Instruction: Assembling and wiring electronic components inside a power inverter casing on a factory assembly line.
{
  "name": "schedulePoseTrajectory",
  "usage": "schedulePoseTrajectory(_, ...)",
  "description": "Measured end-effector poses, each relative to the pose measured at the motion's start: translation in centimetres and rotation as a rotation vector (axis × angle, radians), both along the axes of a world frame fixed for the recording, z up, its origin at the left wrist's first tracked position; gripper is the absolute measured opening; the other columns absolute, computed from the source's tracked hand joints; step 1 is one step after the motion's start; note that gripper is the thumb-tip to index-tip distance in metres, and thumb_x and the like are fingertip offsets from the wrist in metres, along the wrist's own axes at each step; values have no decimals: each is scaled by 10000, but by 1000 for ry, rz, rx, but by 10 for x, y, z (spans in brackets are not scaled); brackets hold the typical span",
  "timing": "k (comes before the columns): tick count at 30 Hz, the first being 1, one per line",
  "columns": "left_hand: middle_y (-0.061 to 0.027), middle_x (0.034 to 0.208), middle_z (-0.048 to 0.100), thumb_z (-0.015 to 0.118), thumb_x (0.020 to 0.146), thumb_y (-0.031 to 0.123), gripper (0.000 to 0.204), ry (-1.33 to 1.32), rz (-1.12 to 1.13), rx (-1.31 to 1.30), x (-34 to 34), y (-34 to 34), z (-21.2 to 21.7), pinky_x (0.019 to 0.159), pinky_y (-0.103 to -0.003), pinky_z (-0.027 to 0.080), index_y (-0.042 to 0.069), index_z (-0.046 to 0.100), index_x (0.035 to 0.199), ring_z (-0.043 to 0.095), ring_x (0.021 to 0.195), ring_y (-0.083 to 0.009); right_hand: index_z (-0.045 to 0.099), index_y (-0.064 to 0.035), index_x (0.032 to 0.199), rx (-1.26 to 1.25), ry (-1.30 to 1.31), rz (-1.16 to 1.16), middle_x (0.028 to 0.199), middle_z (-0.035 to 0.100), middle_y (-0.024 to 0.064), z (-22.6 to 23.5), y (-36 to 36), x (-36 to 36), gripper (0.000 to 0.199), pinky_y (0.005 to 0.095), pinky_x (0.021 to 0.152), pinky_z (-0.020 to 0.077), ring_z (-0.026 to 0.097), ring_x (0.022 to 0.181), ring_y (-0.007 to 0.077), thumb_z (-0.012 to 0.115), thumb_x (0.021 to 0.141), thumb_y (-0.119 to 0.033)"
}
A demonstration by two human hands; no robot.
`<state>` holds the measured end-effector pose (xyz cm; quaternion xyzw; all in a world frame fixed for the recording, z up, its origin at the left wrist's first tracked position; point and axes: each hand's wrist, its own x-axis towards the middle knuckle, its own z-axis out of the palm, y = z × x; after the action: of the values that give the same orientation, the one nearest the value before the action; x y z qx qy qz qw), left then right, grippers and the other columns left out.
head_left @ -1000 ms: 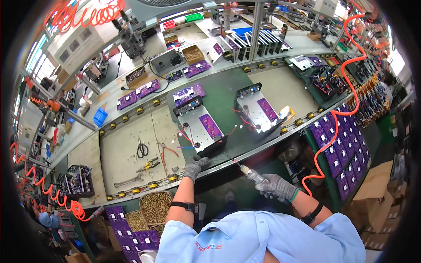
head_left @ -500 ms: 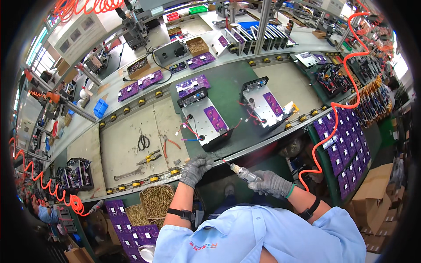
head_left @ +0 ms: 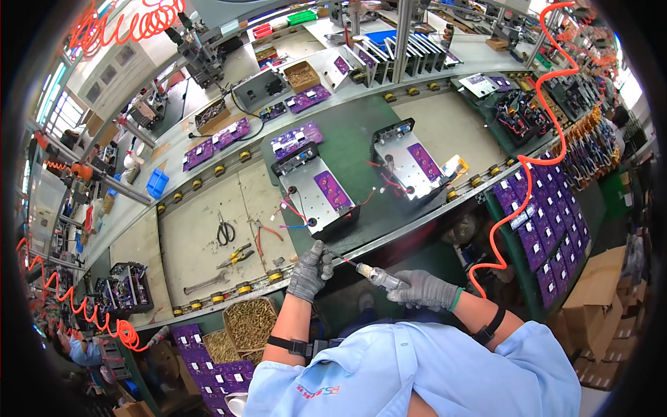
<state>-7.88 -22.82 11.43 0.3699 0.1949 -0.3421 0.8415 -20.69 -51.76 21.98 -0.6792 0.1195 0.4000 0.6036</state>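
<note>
My right hand (head_left: 425, 289), in a grey glove, grips a pneumatic screwdriver (head_left: 381, 277) fed by a coiled red air hose (head_left: 513, 201). The driver's tip points left toward my gloved left hand (head_left: 310, 270), whose fingers pinch at the bit near the bench edge. Just beyond my hands lies an open metal chassis (head_left: 314, 195) with a purple circuit board (head_left: 332, 190) and red and blue wires. A second chassis (head_left: 408, 159) of the same kind lies to its right on the dark green mat.
Scissors (head_left: 225, 230), pliers (head_left: 236, 256) and a wrench (head_left: 206, 282) lie on the bench at left. A box of brass screws (head_left: 251, 324) stands below the bench edge. Trays of purple boards (head_left: 540, 221) stand at right. Another person (head_left: 78, 347) is at far left.
My hands and the screwdriver stay together at the bench edge. The view has shifted slightly, and my left fingers have closed in on the driver's tip.
</note>
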Motion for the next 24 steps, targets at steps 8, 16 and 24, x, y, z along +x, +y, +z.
schedulePoseTrajectory(8, -43, 707, 624, 668, 988, 308, 253, -209, 29, 200, -15, -1, 10, 412, -268, 420, 66, 599, 962, 560, 498, -157, 610, -78, 1186, -83, 0, 61, 793, 603, -9, -3, 4, 3, 452, 248, 532, 453, 562, 645, 78, 768, 865, -354)
schedulePoseTrajectory(16, -45, 633, 573, 672, 985, 301, 293, -404, -118, 422, -13, 8, 32, 435, -262, 398, 42, 599, 869, 513, 476, -126, 607, -84, 1156, 90, 134, 34, 764, 589, -11, -7, 7, -3, 410, 226, 513, 437, 551, 624, 68, 753, 883, -352)
schedulePoseTrajectory(24, -7, 572, 525, 677, 980, 353, 324, -313, -123, 491, -11, 0, 19, 383, -249, 347, 57, 601, 870, 470, 419, -109, 622, -83, 1189, -165, -50, 149, 779, 601, -6, -11, 19, 2, 446, 257, 536, 444, 535, 614, 84, 764, 859, -348)
